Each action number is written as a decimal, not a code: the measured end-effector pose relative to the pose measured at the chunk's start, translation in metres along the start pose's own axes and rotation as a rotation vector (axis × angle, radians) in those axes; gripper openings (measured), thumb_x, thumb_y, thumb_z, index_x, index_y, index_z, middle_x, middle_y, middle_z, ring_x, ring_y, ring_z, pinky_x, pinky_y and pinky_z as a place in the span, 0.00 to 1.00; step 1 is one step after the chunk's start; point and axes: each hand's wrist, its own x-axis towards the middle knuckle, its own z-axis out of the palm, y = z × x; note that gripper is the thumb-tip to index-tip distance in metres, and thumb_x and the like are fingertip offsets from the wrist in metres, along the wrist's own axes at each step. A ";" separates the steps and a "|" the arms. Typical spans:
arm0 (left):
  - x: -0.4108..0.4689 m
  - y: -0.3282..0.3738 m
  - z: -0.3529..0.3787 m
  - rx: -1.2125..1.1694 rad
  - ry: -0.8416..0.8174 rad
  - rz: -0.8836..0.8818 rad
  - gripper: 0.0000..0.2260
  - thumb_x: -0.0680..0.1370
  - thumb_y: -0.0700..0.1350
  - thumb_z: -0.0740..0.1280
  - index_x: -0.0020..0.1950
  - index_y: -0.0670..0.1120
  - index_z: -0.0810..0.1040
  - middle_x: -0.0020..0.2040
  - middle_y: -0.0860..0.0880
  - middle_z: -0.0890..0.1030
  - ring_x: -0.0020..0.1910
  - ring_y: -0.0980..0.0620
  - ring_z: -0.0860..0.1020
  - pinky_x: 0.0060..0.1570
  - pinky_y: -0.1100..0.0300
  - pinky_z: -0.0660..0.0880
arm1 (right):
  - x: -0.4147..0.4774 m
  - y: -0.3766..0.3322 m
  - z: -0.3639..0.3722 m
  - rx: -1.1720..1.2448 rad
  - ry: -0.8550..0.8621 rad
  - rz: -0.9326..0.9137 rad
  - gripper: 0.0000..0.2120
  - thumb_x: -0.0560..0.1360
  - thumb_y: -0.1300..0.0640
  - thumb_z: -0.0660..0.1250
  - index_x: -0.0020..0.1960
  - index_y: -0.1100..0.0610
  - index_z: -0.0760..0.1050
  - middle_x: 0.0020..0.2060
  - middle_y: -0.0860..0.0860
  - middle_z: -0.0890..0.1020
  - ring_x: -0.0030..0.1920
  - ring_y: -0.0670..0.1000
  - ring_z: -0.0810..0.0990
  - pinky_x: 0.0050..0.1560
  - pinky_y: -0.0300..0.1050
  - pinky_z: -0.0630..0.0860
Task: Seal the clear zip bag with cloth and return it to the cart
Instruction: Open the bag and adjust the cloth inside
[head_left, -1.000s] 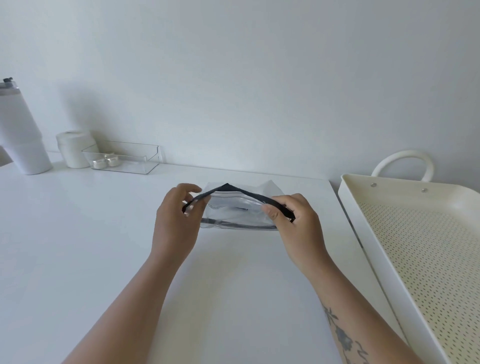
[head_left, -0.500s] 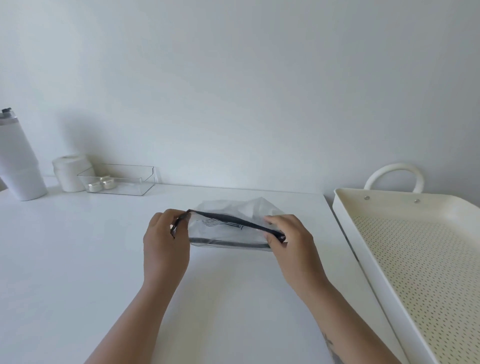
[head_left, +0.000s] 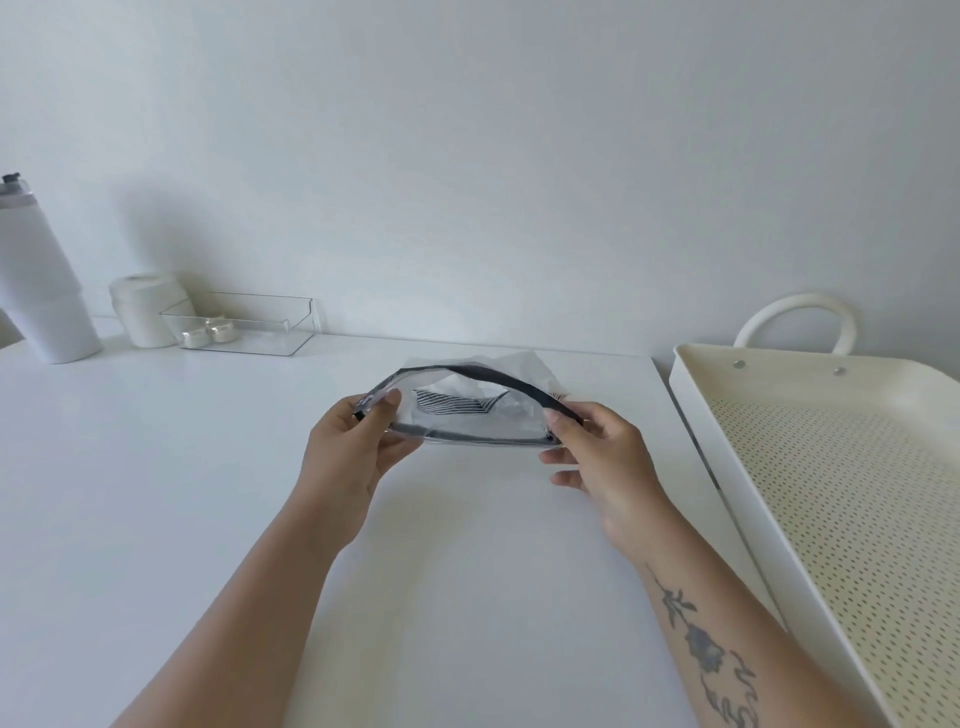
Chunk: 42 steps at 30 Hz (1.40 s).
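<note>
Nearest the camera, two bare forearms reach out over the white worktop (head_left: 156, 493), the right one bearing a dark floral tattoo. The left hand (head_left: 345, 452) pinches the left end of the clear zip bag (head_left: 483, 421) between thumb and fingers, right at the dark zip strip (head_left: 498, 376). The right hand (head_left: 602, 457) pinches the strip's right end the same way, its lower fingers spread loose beneath. The bag hangs between the two grips, raised a little off the worktop, its mouth bowed open in an arch. Inside lies the cloth (head_left: 457, 405), white with a striped patch.

The bag looks very light, thin and floppy, with slick film that could slip. The stiffer zip strip is the sensible place to hold, and pressing the two lips together from one end to the other would likely close it.

To the right stands the cream perforated cart (head_left: 691, 374), empty as far as visible. Along the far wall sit a white tumbler (head_left: 36, 291), a small white jar (head_left: 145, 306) and a clear tray (head_left: 291, 322).
</note>
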 end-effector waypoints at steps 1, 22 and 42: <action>0.000 0.000 0.000 -0.011 0.009 -0.001 0.11 0.77 0.45 0.70 0.53 0.39 0.77 0.44 0.44 0.85 0.45 0.44 0.85 0.51 0.54 0.81 | 0.000 -0.001 -0.002 0.072 -0.066 0.011 0.09 0.72 0.54 0.73 0.51 0.54 0.81 0.42 0.52 0.81 0.39 0.52 0.85 0.33 0.41 0.79; -0.002 -0.013 0.007 0.267 0.208 -0.023 0.04 0.74 0.39 0.68 0.48 0.43 0.75 0.38 0.46 0.83 0.35 0.51 0.84 0.44 0.56 0.80 | 0.002 0.010 0.001 -0.280 0.098 -0.193 0.12 0.72 0.62 0.68 0.47 0.45 0.75 0.32 0.56 0.80 0.30 0.52 0.79 0.29 0.47 0.80; -0.003 -0.006 -0.001 0.563 0.353 0.077 0.09 0.76 0.41 0.62 0.49 0.50 0.79 0.41 0.44 0.81 0.26 0.54 0.82 0.36 0.59 0.77 | 0.004 0.019 0.000 -0.327 0.106 -0.227 0.13 0.75 0.63 0.63 0.48 0.48 0.80 0.26 0.44 0.77 0.30 0.47 0.77 0.28 0.37 0.77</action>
